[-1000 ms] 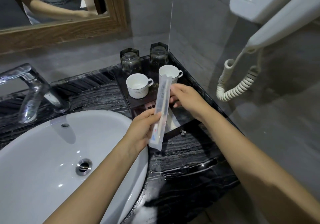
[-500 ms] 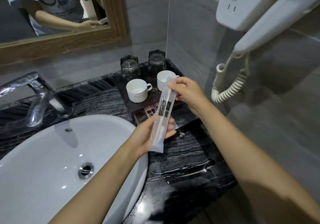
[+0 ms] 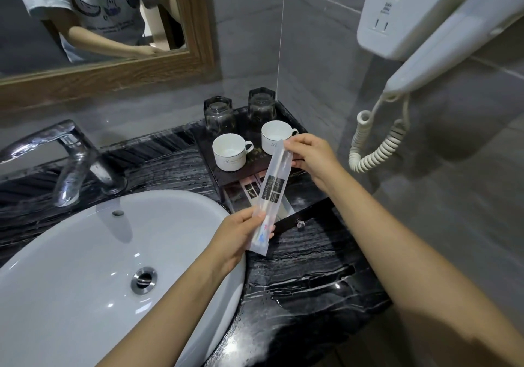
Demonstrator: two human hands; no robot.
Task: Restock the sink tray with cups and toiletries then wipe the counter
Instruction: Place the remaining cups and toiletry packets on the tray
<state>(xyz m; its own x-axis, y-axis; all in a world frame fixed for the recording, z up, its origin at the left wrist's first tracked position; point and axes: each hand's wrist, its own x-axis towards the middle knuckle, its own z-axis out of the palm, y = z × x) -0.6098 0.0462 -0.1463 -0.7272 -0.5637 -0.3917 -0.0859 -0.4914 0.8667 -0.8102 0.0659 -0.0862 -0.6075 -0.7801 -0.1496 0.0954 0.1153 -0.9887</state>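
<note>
A clear plastic toothbrush packet is held at both ends above the open drawer of the dark tray. My left hand pinches its lower end and my right hand pinches its top. On the tray stand two white cups and, behind them, two upturned glasses. Flat toiletry packets lie inside the drawer, partly hidden by the held packet.
The white basin fills the left, with a chrome tap behind it. The black marble counter looks wet. A wall hair dryer with a coiled cord hangs at the right. A wood-framed mirror is above.
The packet has tilted more upright and shifted slightly; my left hand's grip moved to its lower end. The camera has lifted, showing more wall and mirror.
</note>
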